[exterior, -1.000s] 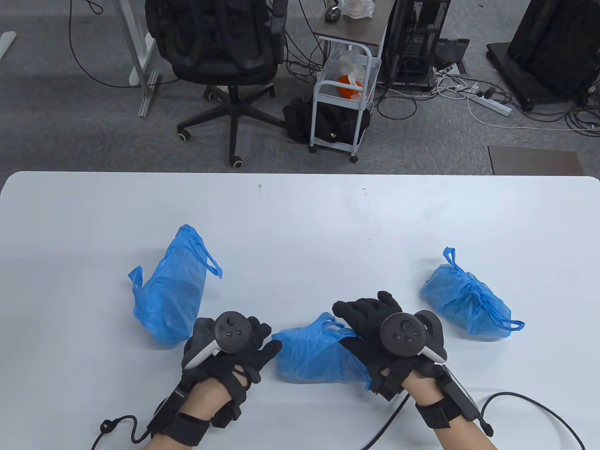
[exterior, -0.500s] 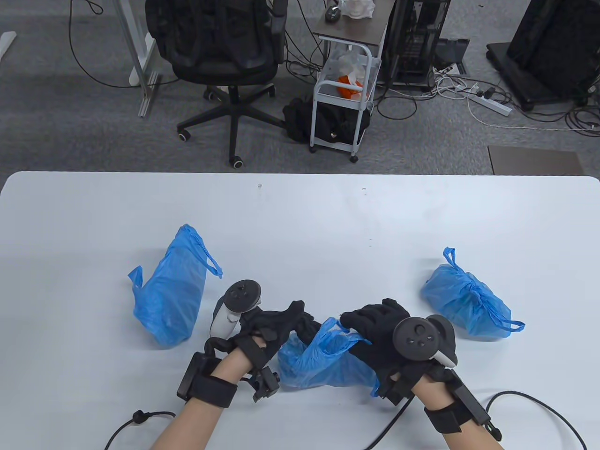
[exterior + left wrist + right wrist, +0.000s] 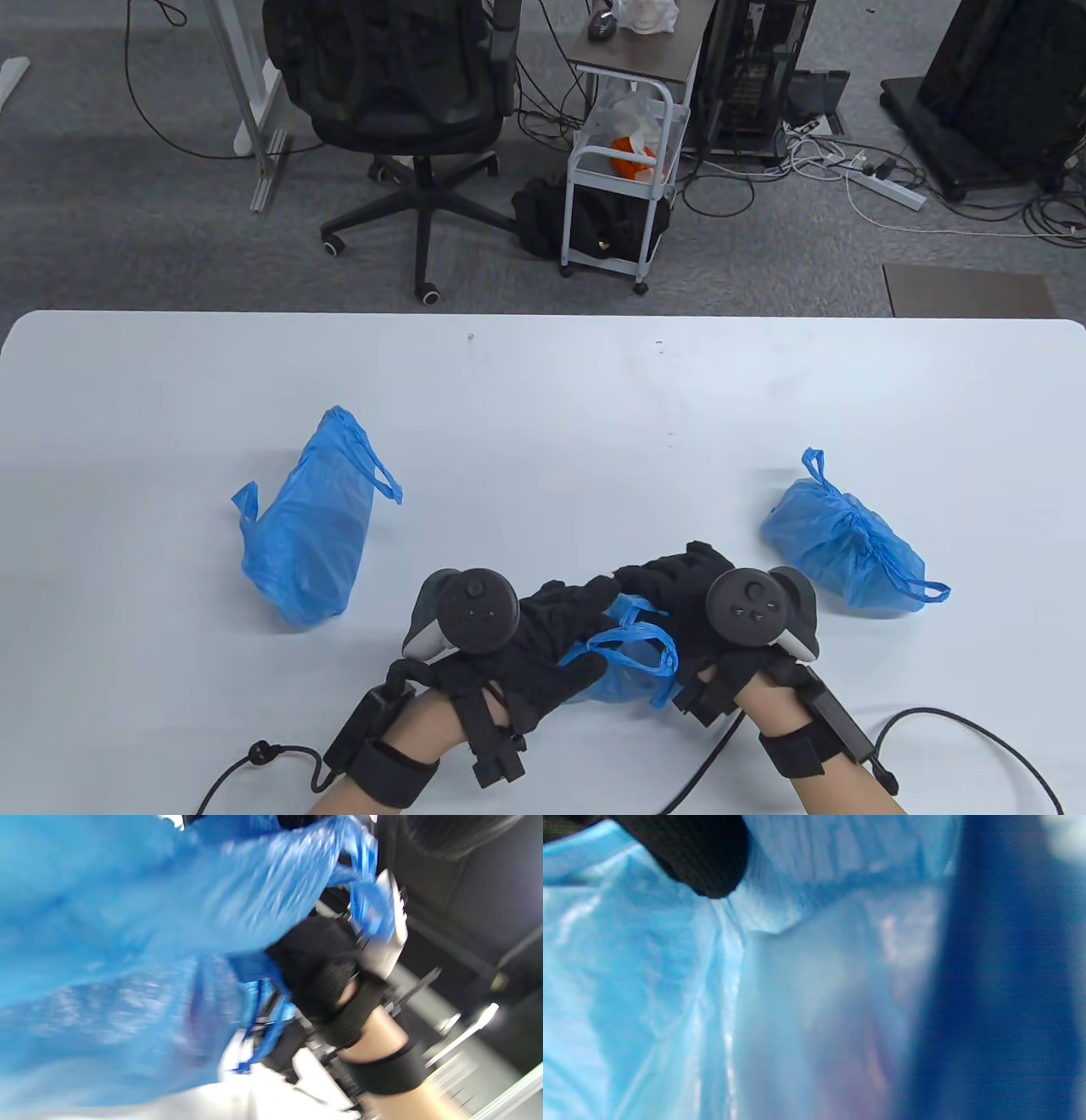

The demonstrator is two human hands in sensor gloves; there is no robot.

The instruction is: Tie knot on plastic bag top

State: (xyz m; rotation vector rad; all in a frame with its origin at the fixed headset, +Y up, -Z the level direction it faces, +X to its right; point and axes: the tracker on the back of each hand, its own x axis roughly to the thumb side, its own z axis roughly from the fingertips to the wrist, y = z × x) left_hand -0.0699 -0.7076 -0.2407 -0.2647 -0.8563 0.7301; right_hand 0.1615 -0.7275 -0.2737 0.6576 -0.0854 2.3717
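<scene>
Table view shows both hands, left (image 3: 543,637) and right (image 3: 679,594), grasping a blue bag (image 3: 632,666) at the table's (image 3: 543,382) near edge; thin, soft, probably slippery, best gripped by its handles.

left hand (image 3: 543,645) moved onto middle bag (image 3: 632,671) | both hands now grip it

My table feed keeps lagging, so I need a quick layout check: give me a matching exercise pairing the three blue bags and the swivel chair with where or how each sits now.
Things:
1. left blue bag
2. middle blue bag
3. right blue bag
4. office chair

States:
A. on the floor beyond the table
B. between both hands
C. top cinched, alone on the table's right
D. handles loose, alone on the table's left

Pairs: 1-D, 2-B, 3-C, 4-A
</scene>
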